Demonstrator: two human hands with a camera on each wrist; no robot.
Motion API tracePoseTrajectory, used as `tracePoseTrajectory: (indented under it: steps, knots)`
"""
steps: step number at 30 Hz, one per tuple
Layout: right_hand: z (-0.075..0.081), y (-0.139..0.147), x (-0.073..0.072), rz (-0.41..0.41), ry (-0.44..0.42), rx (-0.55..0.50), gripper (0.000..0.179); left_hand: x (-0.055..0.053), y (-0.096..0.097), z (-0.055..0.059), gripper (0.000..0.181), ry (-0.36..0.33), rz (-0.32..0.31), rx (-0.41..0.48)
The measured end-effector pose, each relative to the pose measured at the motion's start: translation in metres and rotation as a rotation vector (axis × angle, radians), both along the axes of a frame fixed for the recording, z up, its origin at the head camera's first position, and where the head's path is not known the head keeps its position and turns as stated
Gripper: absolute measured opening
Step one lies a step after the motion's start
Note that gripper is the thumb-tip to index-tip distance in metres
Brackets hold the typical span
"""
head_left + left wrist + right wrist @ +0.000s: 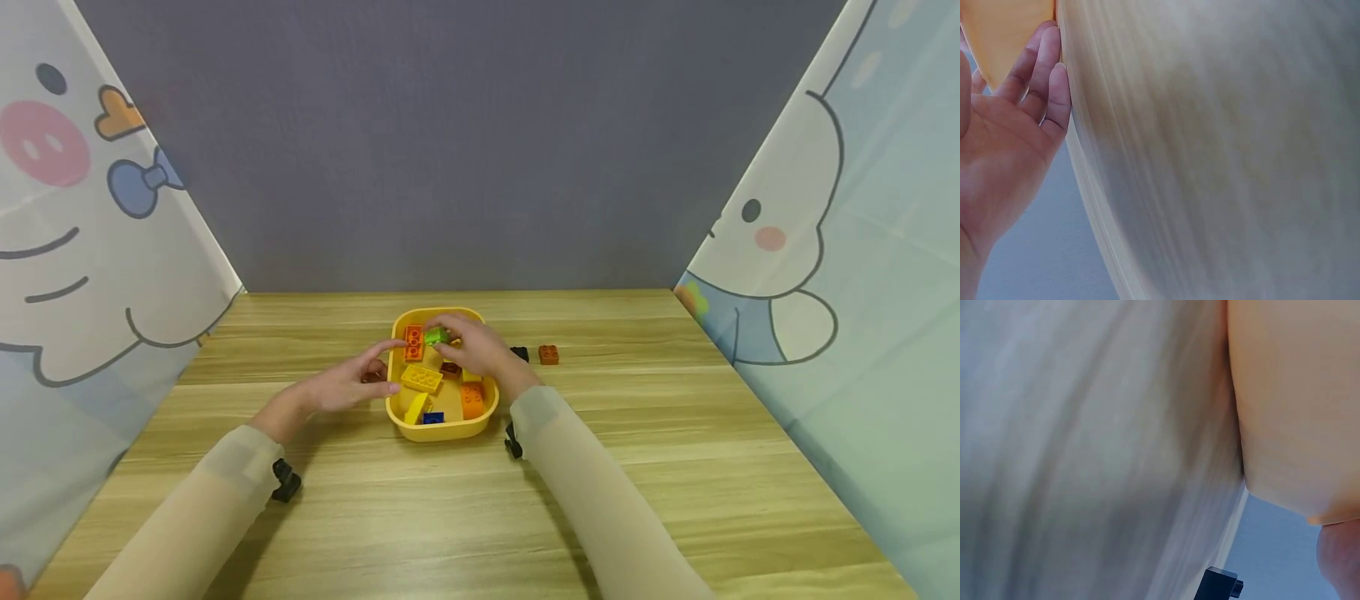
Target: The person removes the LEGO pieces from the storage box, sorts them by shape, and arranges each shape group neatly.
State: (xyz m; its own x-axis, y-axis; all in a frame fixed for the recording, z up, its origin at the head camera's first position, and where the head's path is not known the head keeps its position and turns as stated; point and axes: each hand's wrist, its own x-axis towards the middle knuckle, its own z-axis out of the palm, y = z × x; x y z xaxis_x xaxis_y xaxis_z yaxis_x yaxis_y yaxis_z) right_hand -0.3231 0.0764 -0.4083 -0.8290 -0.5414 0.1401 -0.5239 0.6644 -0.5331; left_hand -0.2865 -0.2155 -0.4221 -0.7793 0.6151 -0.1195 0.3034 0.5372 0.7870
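A yellow plastic tub [442,432] on the table holds several toy building bricks. My right hand [480,346] reaches over its right rim and pinches a green brick [435,335] between thumb and fingers, inside the far part of the tub. At the left rim is my left hand [352,379], its index finger and thumb extended over the edge. In the left wrist view its other fingers [1050,81] lie loosely extended by the tub's outer wall. Near the hands, the tub contains an orange-red brick [413,342] and a yellow brick [422,379].
Also in the tub are an orange brick [472,400], a blue brick [433,417] and a yellow curved piece [416,408]. Right of it, a black brick [520,354] and a brown-orange brick [548,355] lie on the wooden table [420,517]. A grey wall [457,150] stands behind.
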Motion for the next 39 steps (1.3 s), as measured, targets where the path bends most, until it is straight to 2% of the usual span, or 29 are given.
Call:
tracePoseTrajectory:
  steps: [7,14,19,23,30,39]
  knots:
    - [0.001,0.001,0.0,-0.003,0.007,0.002,0.033,0.001,0.001,0.003,0.077,-0.009,-0.003,0.012]
    - [0.0,-0.001,-0.002,-0.039,-0.038,-0.026,0.044,-0.001,0.0,-0.001,0.077,-0.004,-0.009,0.02]
    - [-0.001,-0.003,-0.001,-0.053,-0.062,-0.058,0.038,-0.001,-0.001,-0.002,0.077,0.003,-0.008,0.015]
    - [-0.001,-0.002,-0.001,-0.056,-0.084,-0.105,0.038,0.0,-0.001,-0.002,0.078,0.007,-0.003,0.005]
    - [0.001,0.004,-0.004,-0.029,-0.065,-0.225,0.039,0.001,0.0,0.0,0.078,-0.004,0.007,-0.001]
    - [0.015,0.042,-0.001,0.039,-0.018,-0.339,0.041,0.0,0.0,0.0,0.08,-0.004,0.012,0.007]
